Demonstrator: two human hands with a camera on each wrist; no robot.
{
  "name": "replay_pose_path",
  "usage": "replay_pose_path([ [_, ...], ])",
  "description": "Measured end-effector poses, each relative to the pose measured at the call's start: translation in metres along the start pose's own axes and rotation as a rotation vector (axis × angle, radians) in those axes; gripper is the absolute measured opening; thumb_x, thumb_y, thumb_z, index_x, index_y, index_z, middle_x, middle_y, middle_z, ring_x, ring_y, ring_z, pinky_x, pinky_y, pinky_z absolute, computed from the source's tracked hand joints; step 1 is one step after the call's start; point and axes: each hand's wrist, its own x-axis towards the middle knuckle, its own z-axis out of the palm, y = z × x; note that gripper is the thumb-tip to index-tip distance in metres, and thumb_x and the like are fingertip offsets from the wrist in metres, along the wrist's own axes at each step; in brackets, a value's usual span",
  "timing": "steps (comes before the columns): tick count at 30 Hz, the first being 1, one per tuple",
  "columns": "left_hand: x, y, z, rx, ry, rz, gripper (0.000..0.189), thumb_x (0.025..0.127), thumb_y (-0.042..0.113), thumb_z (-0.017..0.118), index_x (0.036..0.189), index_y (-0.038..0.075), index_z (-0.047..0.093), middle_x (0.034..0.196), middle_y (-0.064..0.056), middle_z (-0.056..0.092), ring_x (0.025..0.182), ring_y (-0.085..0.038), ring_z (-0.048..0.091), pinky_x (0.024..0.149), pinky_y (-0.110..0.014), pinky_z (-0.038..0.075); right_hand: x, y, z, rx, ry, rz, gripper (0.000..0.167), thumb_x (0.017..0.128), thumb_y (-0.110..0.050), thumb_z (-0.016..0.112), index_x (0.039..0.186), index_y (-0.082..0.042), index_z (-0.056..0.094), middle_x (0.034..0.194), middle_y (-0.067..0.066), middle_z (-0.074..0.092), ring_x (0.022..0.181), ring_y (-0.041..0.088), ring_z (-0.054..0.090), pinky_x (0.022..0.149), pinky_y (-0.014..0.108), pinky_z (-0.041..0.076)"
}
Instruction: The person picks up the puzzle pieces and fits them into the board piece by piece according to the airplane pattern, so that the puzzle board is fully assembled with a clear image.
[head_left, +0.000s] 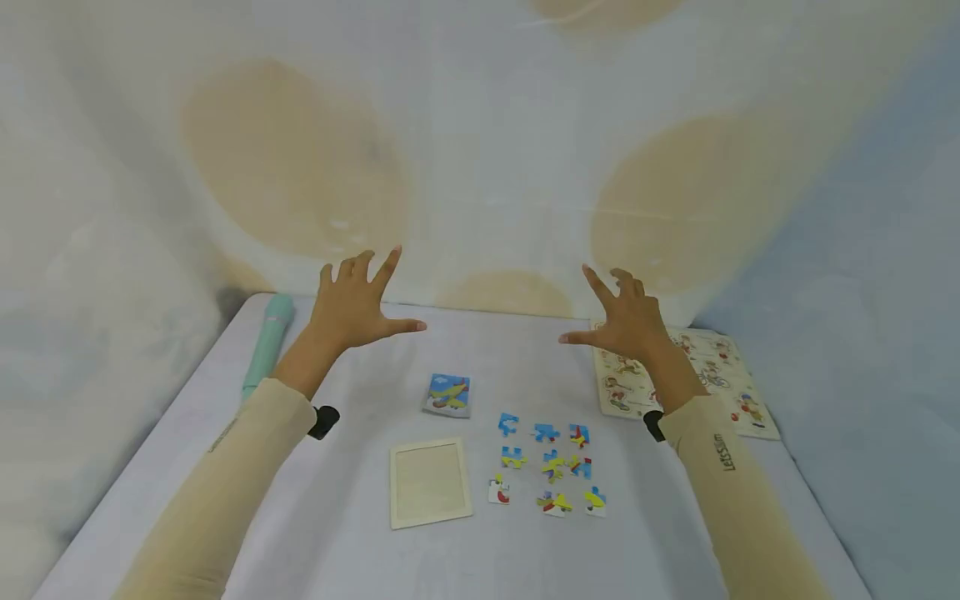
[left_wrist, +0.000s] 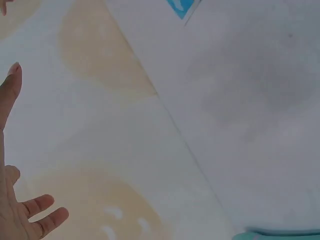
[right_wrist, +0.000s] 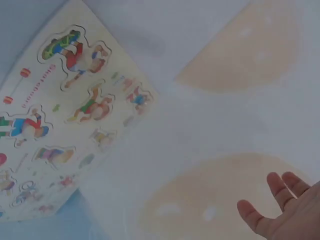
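Both hands are raised above the far part of the table with fingers spread, and neither holds anything. My left hand (head_left: 352,304) is over the left side, its thumb pointing inward. Opposite it, my right hand (head_left: 628,321) overlaps the corner of a sports-picture board (head_left: 720,375) in the head view. Between and nearer than the hands lies a small picture block (head_left: 448,395) with a yellow plane on blue. Several loose jigsaw pieces (head_left: 553,467) in blue, yellow and red are spread in rows. Left of them rests a shallow wooden frame (head_left: 431,483).
A teal cylinder (head_left: 268,343) lies along the table's left edge. In the right wrist view the sports board (right_wrist: 60,115) shows inset figures such as a skateboarder. A pale curtain (head_left: 495,167) with tan round patches rises behind the white table (head_left: 360,550).
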Motion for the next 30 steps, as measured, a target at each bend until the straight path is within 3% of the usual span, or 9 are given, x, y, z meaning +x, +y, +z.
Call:
replay_pose_path([
  [2, -0.009, 0.001, 0.005, -0.011, 0.014, 0.017, 0.118, 0.071, 0.085, 0.059, 0.161, 0.025, 0.012, 0.150, -0.022, 0.036, 0.133, -0.045, 0.039, 0.105, -0.065, 0.027, -0.008, 0.000, 0.008, 0.004, -0.017, -0.018, 0.115, 0.072, -0.072, 0.071, 0.160, -0.026, 0.014, 0.151, 0.028, 0.026, 0.133, 0.048, 0.034, 0.090, 0.065, 0.040],
  [5, -0.021, 0.003, 0.014, -0.012, 0.010, 0.037, 0.117, 0.071, 0.085, 0.059, 0.160, 0.022, 0.016, 0.142, -0.020, 0.043, 0.125, -0.042, 0.045, 0.099, -0.062, 0.035, -0.023, -0.001, 0.019, 0.017, -0.049, -0.035, 0.114, 0.072, -0.072, 0.072, 0.160, -0.023, 0.017, 0.145, 0.027, 0.032, 0.125, 0.045, 0.040, 0.085, 0.058, 0.044],
  [11, -0.034, 0.005, 0.028, 0.014, 0.002, 0.072, 0.116, 0.072, 0.086, 0.056, 0.160, 0.021, 0.018, 0.138, -0.018, 0.045, 0.120, -0.042, 0.047, 0.094, -0.061, 0.039, -0.044, -0.003, 0.034, 0.025, -0.074, -0.050, 0.113, 0.071, -0.072, 0.073, 0.158, -0.019, 0.025, 0.140, 0.026, 0.038, 0.120, 0.043, 0.044, 0.081, 0.056, 0.046],
  [20, -0.046, 0.003, 0.033, 0.010, 0.008, 0.084, 0.114, 0.071, 0.085, 0.059, 0.159, 0.021, 0.023, 0.137, -0.018, 0.047, 0.119, -0.044, 0.049, 0.094, -0.060, 0.038, -0.056, -0.002, 0.043, 0.033, -0.073, -0.077, 0.112, 0.068, -0.071, 0.076, 0.157, -0.019, 0.031, 0.136, 0.024, 0.041, 0.112, 0.038, 0.046, 0.075, 0.048, 0.049],
  [26, -0.056, 0.003, 0.037, 0.008, 0.003, 0.081, 0.113, 0.071, 0.085, 0.059, 0.158, 0.022, 0.025, 0.136, -0.018, 0.049, 0.118, -0.041, 0.050, 0.093, -0.057, 0.039, -0.064, -0.004, 0.046, 0.035, -0.106, -0.062, 0.109, 0.070, -0.072, 0.074, 0.156, -0.021, 0.031, 0.136, 0.023, 0.043, 0.111, 0.039, 0.050, 0.082, 0.056, 0.047],
  [30, -0.066, 0.004, 0.042, 0.025, -0.014, 0.102, 0.111, 0.071, 0.086, 0.058, 0.158, 0.023, 0.027, 0.133, -0.016, 0.050, 0.116, -0.037, 0.050, 0.092, -0.055, 0.041, -0.070, -0.006, 0.051, 0.036, -0.116, -0.071, 0.107, 0.070, -0.071, 0.074, 0.155, -0.021, 0.035, 0.133, 0.021, 0.045, 0.109, 0.038, 0.054, 0.091, 0.064, 0.039],
])
